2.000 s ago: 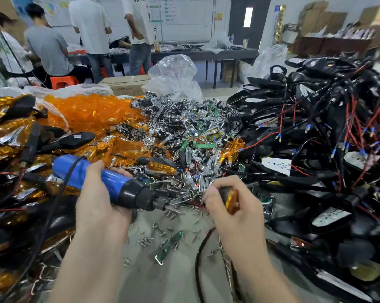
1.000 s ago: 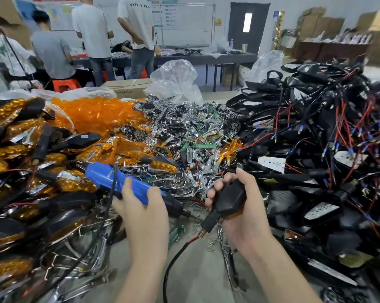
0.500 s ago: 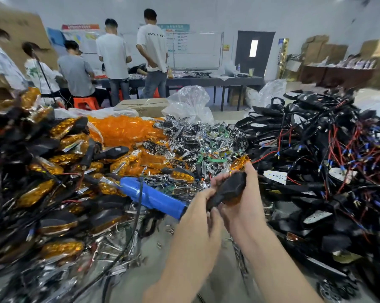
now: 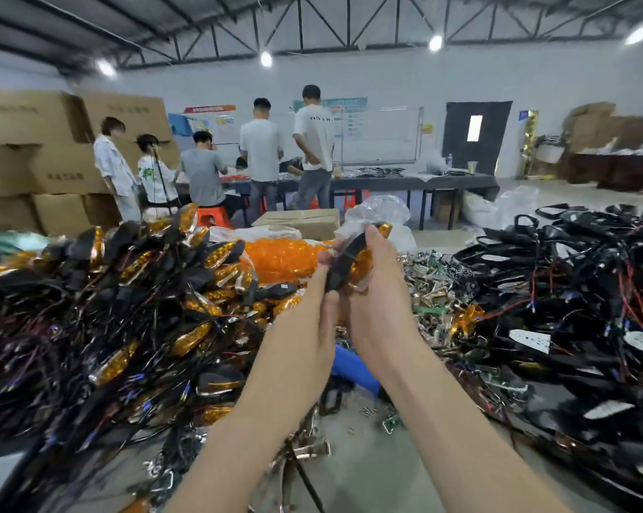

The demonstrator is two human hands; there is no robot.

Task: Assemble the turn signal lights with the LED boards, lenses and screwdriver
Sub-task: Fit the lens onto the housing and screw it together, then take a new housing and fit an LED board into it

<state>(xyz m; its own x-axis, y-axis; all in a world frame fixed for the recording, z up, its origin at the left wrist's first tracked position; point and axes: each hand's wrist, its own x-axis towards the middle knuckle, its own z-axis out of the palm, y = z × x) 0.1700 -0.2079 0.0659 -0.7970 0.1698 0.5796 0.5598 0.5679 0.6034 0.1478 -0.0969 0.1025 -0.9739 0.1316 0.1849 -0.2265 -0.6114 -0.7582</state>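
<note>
Both my hands hold one turn signal light (image 4: 344,262) raised at chest height: a black housing with an amber lens facing right. My right hand (image 4: 381,290) wraps round the lens side. On the black back of the housing, my left hand (image 4: 322,290) pinches with its fingertips. The blue electric screwdriver (image 4: 353,368) lies on the table below my wrists, partly hidden by them. Behind the light is a heap of loose amber lenses (image 4: 283,257). LED boards and chrome reflectors (image 4: 436,290) are piled to the right of my hands.
A big heap of finished lights with wires (image 4: 127,301) fills the left side. Black housings with red and black wires (image 4: 571,290) fill the right. Loose screws (image 4: 368,411) lie on the grey table (image 4: 368,472). Several people stand at a far table (image 4: 405,181); cardboard boxes (image 4: 35,142) stack at the left.
My left hand has let go of the blue screwdriver, which now lies on the table, and has joined my right hand on the light. Both hands lifted the light; my view tilted up.
</note>
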